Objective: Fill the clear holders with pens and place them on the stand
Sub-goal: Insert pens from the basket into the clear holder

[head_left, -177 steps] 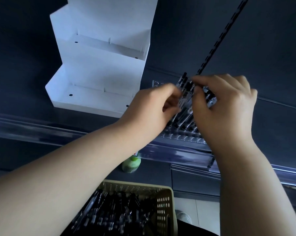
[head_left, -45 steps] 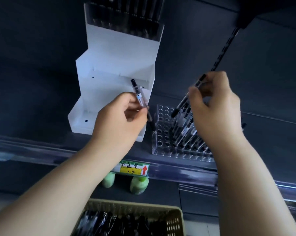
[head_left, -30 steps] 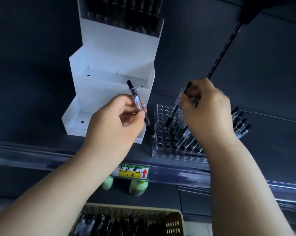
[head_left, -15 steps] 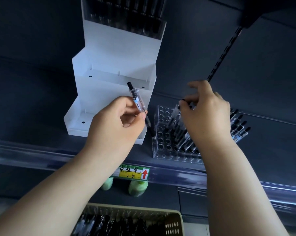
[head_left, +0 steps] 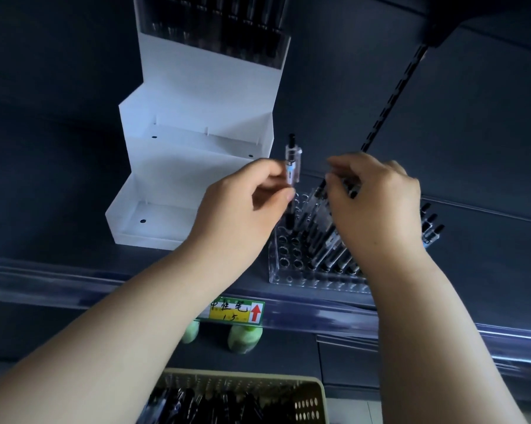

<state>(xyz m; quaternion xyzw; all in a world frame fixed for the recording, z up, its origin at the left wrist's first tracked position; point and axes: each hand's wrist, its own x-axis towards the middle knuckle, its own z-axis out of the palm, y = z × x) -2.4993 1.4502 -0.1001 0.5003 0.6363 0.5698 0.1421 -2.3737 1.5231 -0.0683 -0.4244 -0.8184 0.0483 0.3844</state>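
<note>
Left hand [head_left: 246, 206]: fingers curled, thumb and forefinger pinching an upright pen [head_left: 292, 166] at mid-barrel. The pen's clicker end points to 12 o'clock. Its tip hangs over the left rows of the clear holder [head_left: 285, 264]; whether the tip has entered a hole cannot be told.

Right hand [head_left: 377, 206]: fingers bent and narrow, thumb and forefinger closed on the top of a leaning pen [head_left: 318, 192] that stands in the holder. The rest of the hand covers the pen tops behind it.

Clear holder: stands on the shelf [head_left: 74, 240], at 3 o'clock from the foot of the white stand [head_left: 197, 166]. Its right part carries seated pens [head_left: 331, 249] slanting toward 1 o'clock; the left columns show open holes.

White stand: three tiers. The top tier, at 12 o'clock, bears a filled holder [head_left: 215, 35] of dark pens. The middle and lower tiers show bare white floors.

Basket [head_left: 311, 402]: at 6 o'clock, below the shelf, holding loose pens [head_left: 215, 405].

Shelf edge: a yellow price label [head_left: 236, 310], with two green bottles [head_left: 246, 338] under it.
</note>
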